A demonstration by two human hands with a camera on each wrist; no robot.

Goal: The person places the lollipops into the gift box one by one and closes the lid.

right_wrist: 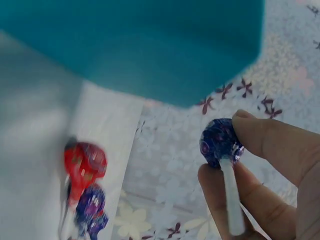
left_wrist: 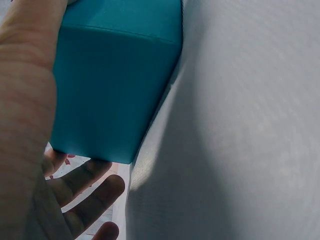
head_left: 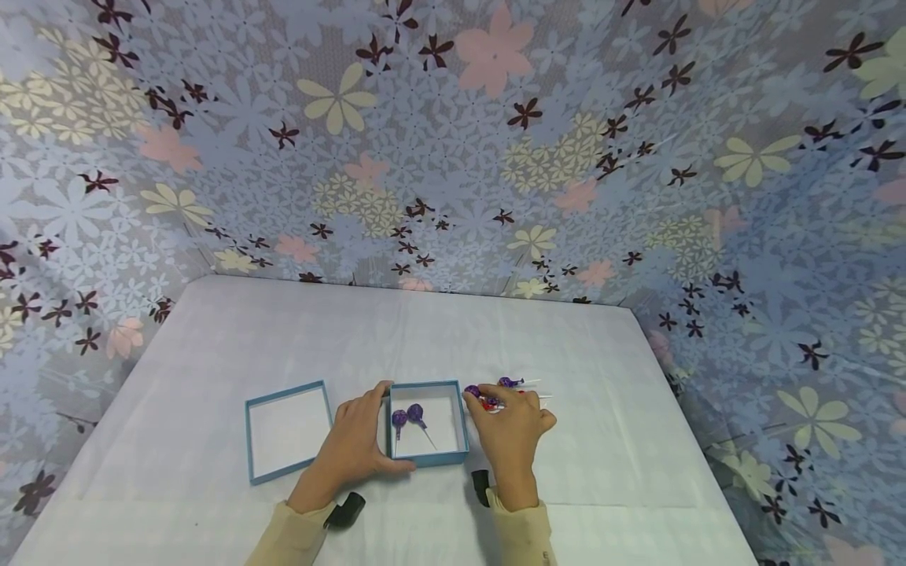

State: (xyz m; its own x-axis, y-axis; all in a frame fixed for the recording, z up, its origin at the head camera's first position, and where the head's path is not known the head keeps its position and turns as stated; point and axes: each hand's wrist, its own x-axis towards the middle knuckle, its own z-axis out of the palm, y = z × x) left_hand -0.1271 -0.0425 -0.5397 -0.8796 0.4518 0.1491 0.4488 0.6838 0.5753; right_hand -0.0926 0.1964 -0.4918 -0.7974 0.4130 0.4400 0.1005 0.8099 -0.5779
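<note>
**Purple lollipop pinched just right of the open teal box**

While my left hand point(head_left: 357, 444) steadies the teal box point(head_left: 463, 428) low in the middle of the head view, with the thumb curled along its near wall and the fingers lying up its left side, my right hand point(head_left: 511, 428) sits just right of that box. From the right wrist view I see the fingers point(right_wrist: 270, 140) and thumb pinching a purple lollipop point(right_wrist: 220, 141), the wrapped head uppermost in that frame and the white stick running down between the fingertips. So the sweet is held in the right hand, close beside the box's right wall, and the open cavity lies to the left of it in the head view.

As I judge it, the right hand is the nearer one to any move into the box, and the only thing between lollipop and cavity is that right wall, which the sweet would have to clear.

Inside the box lie two purple lollipops point(head_left: 409, 415), sticks slanting toward the lower edge of the frame. More sweets lie on the white table point(head_left: 212, 330) just above the right hand: a red lollipop point(right_wrist: 85, 162) and another purple one point(head_left: 508, 382). The box lid point(head_left: 249, 440) lies inner side up, left of the left hand, apart from the box.
</note>
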